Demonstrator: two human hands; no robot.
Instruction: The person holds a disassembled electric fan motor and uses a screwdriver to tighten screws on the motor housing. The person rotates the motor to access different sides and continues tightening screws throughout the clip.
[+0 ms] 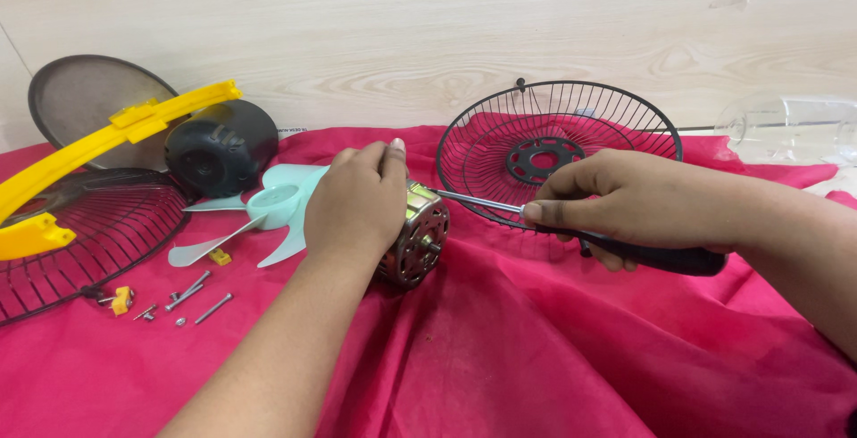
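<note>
Makeshift repair bench, red cloth (536, 358), loose screws (192, 300), wood-panel wall (402, 27)

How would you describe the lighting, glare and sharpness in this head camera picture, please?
Head view: soft, even light with faint shadows on the red cloth; small bright glints on the metal motor and screwdriver shaft; the left hand and right hand are sharp; the clear bottle at the right edge looks washed out.
</note>
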